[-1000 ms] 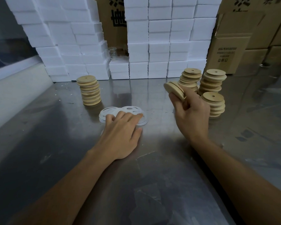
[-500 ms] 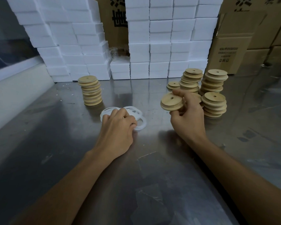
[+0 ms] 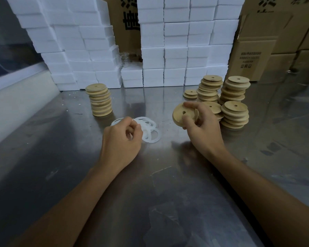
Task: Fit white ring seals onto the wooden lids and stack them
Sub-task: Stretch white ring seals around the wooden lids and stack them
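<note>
Inspector: Head view, taking the pile of white ring seals (image 3: 148, 129) as the reference. It lies flat on the steel bench (image 3: 168, 193), rings overlapping. Your left hand (image 3: 121, 141) sits at the near-left edge of that pile, fingers curled, fingertips (image 3: 132, 125) pinched at the top rings. Whether one ring is actually lifted, I cannot tell.

Operator: And the right?

Inspector: To the right of the pile, raised off the bench, your right hand (image 3: 202, 125) has its grip closed on one wooden lid (image 3: 183, 114). The lid is tilted, its face turned toward the pile, thumb across the face close to the small centre hole, index finger along the top edge.

Operator: The stacks?

Inspector: Behind and left of the pile stands one upright stack of lids (image 3: 100, 100), with pale bands showing between the discs. Right of the pile, beyond your right hand, three taller stacks (image 3: 235, 114) stand close together, plus a low stack (image 3: 190, 94) of a few lids just beside them. Far behind the pile, white foam blocks (image 3: 175, 41) are walled up along the back edge of the bench, with cardboard boxes (image 3: 251, 57) to their right.
</note>
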Available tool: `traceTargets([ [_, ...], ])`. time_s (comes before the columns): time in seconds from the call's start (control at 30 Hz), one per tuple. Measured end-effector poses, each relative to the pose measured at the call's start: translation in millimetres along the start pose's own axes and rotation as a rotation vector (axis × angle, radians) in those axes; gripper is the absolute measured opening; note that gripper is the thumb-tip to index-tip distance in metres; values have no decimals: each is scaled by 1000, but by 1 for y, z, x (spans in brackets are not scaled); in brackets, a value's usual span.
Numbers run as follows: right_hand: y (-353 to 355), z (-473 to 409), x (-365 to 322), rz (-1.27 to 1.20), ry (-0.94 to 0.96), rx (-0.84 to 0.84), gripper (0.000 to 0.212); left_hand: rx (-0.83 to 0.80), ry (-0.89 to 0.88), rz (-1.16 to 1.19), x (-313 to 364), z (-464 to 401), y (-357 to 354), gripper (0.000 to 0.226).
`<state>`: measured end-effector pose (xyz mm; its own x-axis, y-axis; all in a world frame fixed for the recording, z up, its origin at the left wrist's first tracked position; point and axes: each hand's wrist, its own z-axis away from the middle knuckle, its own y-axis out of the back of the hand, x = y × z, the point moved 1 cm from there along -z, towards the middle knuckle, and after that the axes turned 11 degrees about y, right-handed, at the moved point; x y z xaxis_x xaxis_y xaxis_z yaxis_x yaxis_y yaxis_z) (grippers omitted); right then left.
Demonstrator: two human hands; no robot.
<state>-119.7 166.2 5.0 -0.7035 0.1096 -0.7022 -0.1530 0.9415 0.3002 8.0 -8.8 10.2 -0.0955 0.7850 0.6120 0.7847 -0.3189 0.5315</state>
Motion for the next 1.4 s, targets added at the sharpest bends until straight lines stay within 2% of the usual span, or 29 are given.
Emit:
traceTargets([
  [0.1,-1,0,3,40,26,-12,26,-3,78,104,1,-1,0,10],
  [0.17,-1,-1,6,35,21,-17,22,-63,191,257,3,-1,1,22],
  [0.3,-1,-2,7,-1,-13,-14,19,-195,371,546,9,-2,4,17],
  [0.43,0,0,-2,-118,-52,-84,24,-254,505,703,12,-1,5,9],
  [0.53,-3,4,-14,-232,-84,-152,43,-265,564,753,13,0,0,6],
  [0.6,-8,7,-20,-260,-63,-191,48,-269,566,776,14,1,-4,5],
  [0.73,-18,12,-27,-230,47,-182,26,-276,540,753,12,3,-9,6],
  [0.87,-20,13,-27,-228,78,-148,25,-260,567,694,9,3,-14,8],
  [0.97,-21,14,-29,-245,102,-147,23,-362,634,766,7,2,-16,13],
  [1.07,-24,16,-31,-244,136,-185,18,-494,554,727,6,5,-17,17],
  [1.13,-25,17,-31,-204,158,-207,14,-461,508,684,6,7,-18,13],
  [1.23,-25,16,-28,-139,178,-191,11,-328,420,623,8,8,-18,8],
  [1.4,-22,14,-25,-65,197,-190,10,-183,252,531,14,9,-14,18],
])
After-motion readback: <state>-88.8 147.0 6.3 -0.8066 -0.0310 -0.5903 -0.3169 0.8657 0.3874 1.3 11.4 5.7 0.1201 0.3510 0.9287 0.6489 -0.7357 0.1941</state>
